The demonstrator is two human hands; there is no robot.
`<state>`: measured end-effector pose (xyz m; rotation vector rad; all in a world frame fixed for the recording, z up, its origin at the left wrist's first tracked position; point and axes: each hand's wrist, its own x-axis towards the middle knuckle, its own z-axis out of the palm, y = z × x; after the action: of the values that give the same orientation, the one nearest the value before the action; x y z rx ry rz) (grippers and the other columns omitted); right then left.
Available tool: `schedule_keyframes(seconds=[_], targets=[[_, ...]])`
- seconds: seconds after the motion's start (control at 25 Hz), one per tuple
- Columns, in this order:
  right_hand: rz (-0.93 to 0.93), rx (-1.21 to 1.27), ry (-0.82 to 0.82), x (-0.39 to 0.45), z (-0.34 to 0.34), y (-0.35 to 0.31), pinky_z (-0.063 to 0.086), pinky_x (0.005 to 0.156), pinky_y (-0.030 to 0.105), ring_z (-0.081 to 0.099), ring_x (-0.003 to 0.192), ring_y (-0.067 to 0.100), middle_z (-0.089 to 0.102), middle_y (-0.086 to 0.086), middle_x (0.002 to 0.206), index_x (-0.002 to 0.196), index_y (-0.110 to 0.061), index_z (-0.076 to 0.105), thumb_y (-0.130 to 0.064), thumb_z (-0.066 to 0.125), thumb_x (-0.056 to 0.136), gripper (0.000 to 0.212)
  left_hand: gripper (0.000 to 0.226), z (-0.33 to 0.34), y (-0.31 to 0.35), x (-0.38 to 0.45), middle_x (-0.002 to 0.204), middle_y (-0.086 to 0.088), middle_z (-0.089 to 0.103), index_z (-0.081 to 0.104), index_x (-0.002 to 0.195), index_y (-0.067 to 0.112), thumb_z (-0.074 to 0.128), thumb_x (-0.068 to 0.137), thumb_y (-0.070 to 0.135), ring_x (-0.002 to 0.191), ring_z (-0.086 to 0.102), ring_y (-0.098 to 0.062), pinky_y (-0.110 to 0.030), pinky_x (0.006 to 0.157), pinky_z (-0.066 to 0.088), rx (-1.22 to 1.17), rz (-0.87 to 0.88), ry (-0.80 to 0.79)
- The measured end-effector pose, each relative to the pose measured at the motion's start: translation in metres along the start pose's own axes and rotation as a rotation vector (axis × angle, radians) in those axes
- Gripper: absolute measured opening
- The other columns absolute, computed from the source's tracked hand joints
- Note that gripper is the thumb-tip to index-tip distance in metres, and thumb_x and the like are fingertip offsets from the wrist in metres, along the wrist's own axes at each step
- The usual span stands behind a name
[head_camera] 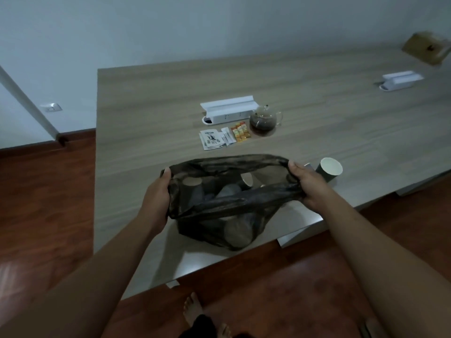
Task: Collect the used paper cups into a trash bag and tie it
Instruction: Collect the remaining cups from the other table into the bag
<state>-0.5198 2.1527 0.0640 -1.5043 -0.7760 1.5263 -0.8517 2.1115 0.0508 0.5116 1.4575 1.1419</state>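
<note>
A thin, dark, see-through trash bag [219, 211] sits on the near part of a long wood-grain table [151, 113], close to its front edge. Both hands hold the bag's mouth stretched wide — the left hand [157, 193] grips the rim on the left, fingers curled around the bunched plastic, and the right hand [305, 185] grips the rim on the right the same way. Through the plastic, several paper cups [234, 230] show as pale shapes lying in the bag; their exact count is hard to tell.

1 more paper cup [329, 170], dark outside and white inside, lies tilted on the table just beyond the right hand, its opening facing the camera.

Farther back, near the table's middle, stands a glass teapot [264, 119] with dark liquid in it. Beside it lie small orange sachets [241, 131], white packets [228, 137] and a printed leaflet [211, 140], with a white cable box [229, 109] just behind them. A second white box [401, 80] and a brown paper bag [425, 47] sit at the far right — well apart from the rest. Bare feet [192, 311] show on the reddish wood floor [44, 196] below.
</note>
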Motion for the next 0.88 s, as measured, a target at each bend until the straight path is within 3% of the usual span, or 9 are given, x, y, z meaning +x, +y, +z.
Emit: schedule_keyframes(seconds=[0.16, 0.28, 0.32, 0.4, 0.52, 0.6, 0.72, 0.88], targets=[[0.043, -0.336, -0.083, 0.019, -0.013, 0.013, 0.057, 0.077, 0.034, 0.069, 0.093, 0.022, 0.072, 0.008, 0.107, 0.115, -0.021, 0.065, -0.032, 0.049, 0.101, 0.024, 0.037, 0.026, -0.011, 0.007, 0.084, -0.001, 0.079, 0.073, 0.096, 0.019, 0.048, 0.100, 0.046, 0.082, 0.074, -0.020, -0.034, 0.078, 0.056, 0.067, -0.051, -0.005], [-0.054, -0.596, -0.053, 0.044, -0.036, 0.009, 0.049, 0.060, 0.029, 0.061, 0.075, 0.014, 0.066, 0.000, 0.100, 0.123, -0.024, 0.061, -0.040, 0.043, 0.100, 0.033, 0.038, 0.044, -0.012, 0.010, 0.091, -0.007, 0.078, 0.073, 0.095, 0.019, 0.048, 0.100, 0.047, 0.082, 0.074, -0.022, -0.034, 0.076, 0.055, 0.104, -0.039, 0.026], [-0.160, -0.736, 0.011, 0.056, -0.047, 0.009, 0.052, 0.066, 0.033, 0.061, 0.084, 0.015, 0.062, 0.000, 0.110, 0.133, -0.024, 0.056, -0.037, 0.045, 0.098, 0.039, 0.038, 0.045, -0.007, 0.011, 0.093, -0.007, 0.077, 0.072, 0.096, 0.019, 0.048, 0.099, 0.048, 0.083, 0.073, -0.023, -0.033, 0.075, 0.054, 0.127, -0.023, 0.054], [-0.344, -1.127, 0.072, 0.084, -0.076, 0.002, 0.047, 0.094, 0.045, 0.050, 0.117, 0.026, 0.052, 0.004, 0.130, 0.146, -0.025, 0.041, -0.026, 0.052, 0.090, 0.058, 0.038, 0.052, -0.002, 0.013, 0.097, -0.007, 0.074, 0.071, 0.095, 0.020, 0.049, 0.098, 0.050, 0.088, 0.071, -0.025, -0.034, 0.079, 0.054, 0.183, 0.011, 0.119], [-0.441, -1.719, -0.196, 0.118, -0.108, -0.004, 0.031, 0.110, 0.046, 0.029, 0.136, 0.033, 0.037, 0.011, 0.147, 0.152, -0.026, 0.024, -0.035, 0.064, 0.079, 0.084, 0.041, 0.064, -0.012, 0.007, 0.105, -0.009, 0.073, 0.071, 0.099, 0.022, 0.049, 0.095, 0.057, 0.095, 0.069, -0.028, -0.042, 0.090, 0.054, 0.254, 0.024, 0.205], [-0.468, -1.970, -0.353, 0.134, -0.119, 0.004, 0.016, 0.117, 0.051, 0.019, 0.144, 0.035, 0.028, 0.014, 0.155, 0.154, -0.027, 0.018, -0.048, 0.069, 0.074, 0.097, 0.040, 0.073, -0.018, 0.000, 0.104, -0.008, 0.072, 0.070, 0.103, 0.023, 0.048, 0.096, 0.055, 0.094, 0.069, -0.028, -0.040, 0.086, 0.055, 0.284, 0.037, 0.234], [-0.546, -2.140, -0.417, 0.152, -0.126, 0.017, 0.004, 0.119, 0.054, 0.018, 0.146, 0.035, 0.031, 0.014, 0.152, 0.154, -0.025, 0.015, -0.045, 0.074, 0.072, 0.103, 0.036, 0.084, -0.020, -0.008, 0.101, -0.009, 0.073, 0.070, 0.100, 0.022, 0.048, 0.099, 0.051, 0.092, 0.070, -0.026, -0.034, 0.077, 0.054, 0.265, 0.093, 0.259], [-0.613, -1.981, -0.360, 0.162, -0.123, 0.005, 0.013, 0.119, 0.049, 0.040, 0.131, 0.031, 0.046, 0.011, 0.139, 0.150, -0.023, 0.029, -0.046, 0.072, 0.070, 0.094, 0.036, 0.087, -0.017, -0.015, 0.097, -0.004, 0.074, 0.071, 0.093, 0.023, 0.046, 0.100, 0.048, 0.088, 0.071, -0.020, -0.032, 0.075, 0.054, 0.285, 0.135, 0.298]])
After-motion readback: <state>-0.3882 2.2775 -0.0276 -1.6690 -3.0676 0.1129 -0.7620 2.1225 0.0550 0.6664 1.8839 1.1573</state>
